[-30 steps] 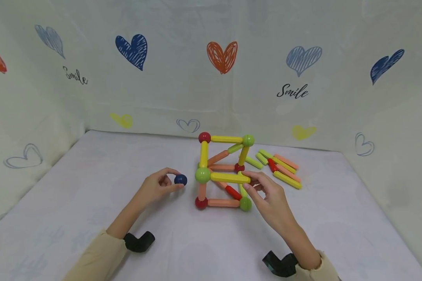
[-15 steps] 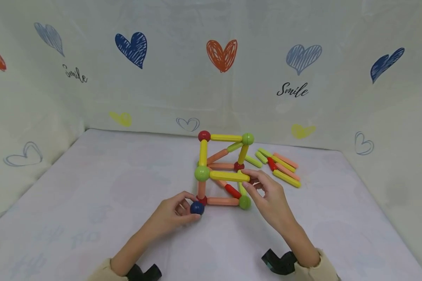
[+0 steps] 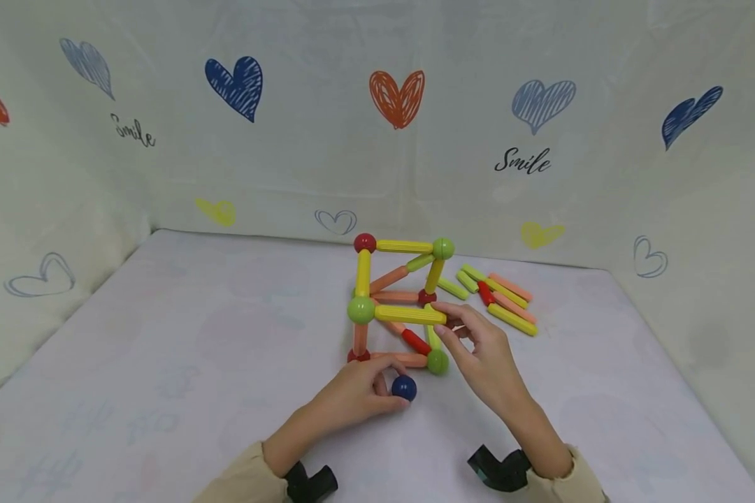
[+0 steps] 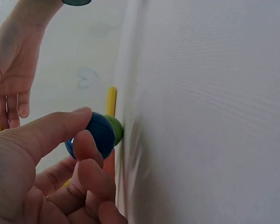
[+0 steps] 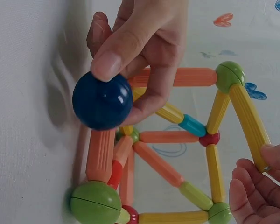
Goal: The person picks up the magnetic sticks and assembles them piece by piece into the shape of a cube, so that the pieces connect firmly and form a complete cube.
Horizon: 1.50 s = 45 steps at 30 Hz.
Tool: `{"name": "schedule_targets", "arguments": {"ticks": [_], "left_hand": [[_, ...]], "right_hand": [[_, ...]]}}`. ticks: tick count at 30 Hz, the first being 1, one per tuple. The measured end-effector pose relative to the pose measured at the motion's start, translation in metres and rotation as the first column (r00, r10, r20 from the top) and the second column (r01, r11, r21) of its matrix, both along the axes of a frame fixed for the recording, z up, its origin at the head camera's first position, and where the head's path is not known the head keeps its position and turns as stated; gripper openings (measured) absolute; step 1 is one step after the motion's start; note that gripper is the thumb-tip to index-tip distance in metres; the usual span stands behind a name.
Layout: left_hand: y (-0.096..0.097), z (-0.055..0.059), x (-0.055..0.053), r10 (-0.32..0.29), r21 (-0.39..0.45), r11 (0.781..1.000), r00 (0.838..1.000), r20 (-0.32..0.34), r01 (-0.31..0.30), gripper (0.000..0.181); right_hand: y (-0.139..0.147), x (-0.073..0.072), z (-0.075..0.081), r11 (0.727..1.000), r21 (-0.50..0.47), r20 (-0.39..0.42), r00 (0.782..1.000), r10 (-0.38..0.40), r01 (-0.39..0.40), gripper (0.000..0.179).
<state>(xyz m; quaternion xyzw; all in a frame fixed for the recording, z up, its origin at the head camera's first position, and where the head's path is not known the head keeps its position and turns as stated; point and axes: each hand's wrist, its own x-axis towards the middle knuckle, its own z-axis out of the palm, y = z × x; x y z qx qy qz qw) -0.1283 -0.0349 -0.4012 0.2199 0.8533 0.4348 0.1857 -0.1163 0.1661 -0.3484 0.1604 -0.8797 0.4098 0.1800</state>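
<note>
A dark blue ball point(image 3: 404, 388) is pinched between the thumb and fingertips of my left hand point(image 3: 358, 395), in front of a frame of rods and balls. My right hand point(image 3: 478, 349) pinches the free end of a yellow rod point(image 3: 409, 315); the rod's other end joins a green ball point(image 3: 361, 309) at the frame's upper near corner. Salmon rods and a red ball point(image 3: 358, 356) form the lower near side, partly behind my left hand. The right wrist view shows the blue ball point(image 5: 102, 100) close up, over the frame's lower green ball point(image 5: 96, 203).
Right of the frame lies a loose pile of yellow, green, red and salmon rods point(image 3: 509, 307). A white cloth point(image 3: 163, 314) covers the table, and a heart-printed backdrop point(image 3: 314, 154) rises behind it. Black wrist mounts point(image 3: 500, 469) sit on both forearms.
My left hand has carried the blue ball from the frame's left side, towards me and to the right, to its front. My right hand keeps its pinch on the yellow rod.
</note>
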Motion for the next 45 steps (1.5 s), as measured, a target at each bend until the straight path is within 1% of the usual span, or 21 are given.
{"name": "schedule_targets", "arguments": {"ticks": [6, 10, 13, 16, 19, 21, 23, 25, 27, 28, 29, 31, 32, 33, 34, 35, 38, 40, 41, 43, 45], "left_hand": [[0.012, -0.001, -0.003, -0.054, -0.088, 0.995, 0.997, -0.055, 0.049, 0.032], [0.014, 0.001, -0.003, -0.059, -0.135, 0.99, 0.996, -0.064, 0.05, 0.034], [0.014, 0.007, -0.002, -0.067, -0.166, 0.985, 0.993, -0.097, 0.05, 0.041], [0.011, 0.022, 0.001, -0.074, -0.193, 0.98, 0.989, -0.131, 0.048, 0.044], [0.005, 0.047, 0.005, -0.078, -0.181, 0.982, 0.982, -0.17, 0.047, 0.035], [-0.001, 0.065, 0.007, -0.054, -0.137, 0.99, 0.975, -0.214, 0.025, 0.027], [-0.007, 0.079, 0.007, -0.002, -0.067, 0.998, 0.954, -0.301, -0.019, 0.022], [-0.013, 0.089, 0.005, 0.084, 0.027, 0.996, 0.925, -0.372, -0.08, 0.019], [-0.02, 0.094, 0.001, 0.179, 0.093, 0.984, 0.882, -0.435, -0.154, 0.018], [-0.023, 0.094, -0.002, 0.221, 0.109, 0.975, 0.859, -0.462, -0.192, 0.019], [-0.026, 0.094, -0.004, 0.258, 0.12, 0.966, 0.841, -0.475, -0.228, 0.021], [-0.03, 0.093, -0.008, 0.298, 0.098, 0.953, 0.818, -0.492, -0.288, 0.026], [-0.031, 0.092, -0.01, 0.305, 0.077, 0.948, 0.812, -0.498, -0.308, 0.029], [-0.032, 0.09, -0.012, 0.306, 0.058, 0.946, 0.813, -0.495, -0.32, 0.032], [-0.032, 0.089, -0.014, 0.301, 0.039, 0.946, 0.821, -0.485, -0.323, 0.035], [-0.032, 0.087, -0.016, 0.29, 0.022, 0.948, 0.834, -0.47, -0.317, 0.037], [-0.032, 0.079, -0.022, 0.244, 0.02, 0.966, 0.89, -0.386, -0.256, 0.043], [-0.031, 0.074, -0.025, 0.212, 0.056, 0.977, 0.926, -0.312, -0.205, 0.044], [-0.03, 0.071, -0.026, 0.2, 0.079, 0.98, 0.941, -0.274, -0.185, 0.045], [-0.028, 0.066, -0.028, 0.182, 0.132, 0.979, 0.959, -0.215, -0.156, 0.045], [-0.026, 0.063, -0.029, 0.179, 0.17, 0.974, 0.967, -0.182, -0.149, 0.041]], "right_hand": [[0.0, 0.0, -0.001, 1.0, -0.003, 0.001, 1.0, 0.007, -0.007, 0.03], [0.0, 0.0, -0.001, 1.0, 0.002, -0.005, 1.0, 0.009, -0.009, 0.031], [0.0, 0.0, -0.001, 1.0, 0.008, -0.011, 1.0, 0.006, -0.006, 0.031], [0.001, 0.0, 0.0, 1.0, 0.008, -0.013, 1.0, 0.007, -0.007, 0.031], [0.0, 0.0, 0.0, 1.0, 0.005, -0.017, 1.0, 0.012, -0.012, 0.03], [0.0, 0.0, 0.0, 1.0, 0.006, -0.021, 1.0, 0.01, -0.009, 0.031], [0.001, 0.0, 0.0, 1.0, 0.006, -0.027, 1.0, 0.006, -0.006, 0.031], [0.001, 0.0, 0.0, 1.0, 0.005, -0.026, 1.0, 0.002, -0.002, 0.031], [0.001, 0.0, 0.0, 1.0, 0.001, -0.023, 1.0, -0.001, 0.001, 0.031], [0.001, 0.0, 0.0, 1.0, -0.001, -0.018, 1.0, -0.001, 0.001, 0.031], [0.001, 0.0, 0.0, 1.0, -0.004, -0.015, 1.0, 0.001, -0.001, 0.031], [0.001, 0.0, 0.0, 1.0, -0.004, -0.012, 1.0, 0.001, -0.001, 0.031], [0.0, 0.0, 0.0, 1.0, -0.004, -0.012, 1.0, 0.002, -0.002, 0.031], [0.001, 0.0, 0.0, 1.0, -0.004, -0.012, 1.0, 0.002, -0.002, 0.031], [0.001, 0.001, 0.0, 1.0, -0.002, -0.014, 1.0, 0.003, -0.003, 0.03], [0.001, 0.001, 0.0, 1.0, -0.001, -0.015, 1.0, 0.002, -0.002, 0.03], [0.001, 0.001, 0.0, 1.0, 0.002, -0.014, 1.0, -0.002, 0.002, 0.03], [0.001, 0.001, 0.0, 1.0, 0.003, -0.012, 1.0, -0.003, 0.003, 0.031], [0.001, 0.001, 0.0, 1.0, 0.003, -0.011, 1.0, -0.004, 0.004, 0.031], [0.0, 0.002, 0.0, 1.0, 0.003, -0.011, 1.0, -0.004, 0.004, 0.031], [0.0, 0.002, 0.001, 1.0, 0.002, -0.013, 1.0, -0.005, 0.006, 0.031]]}}
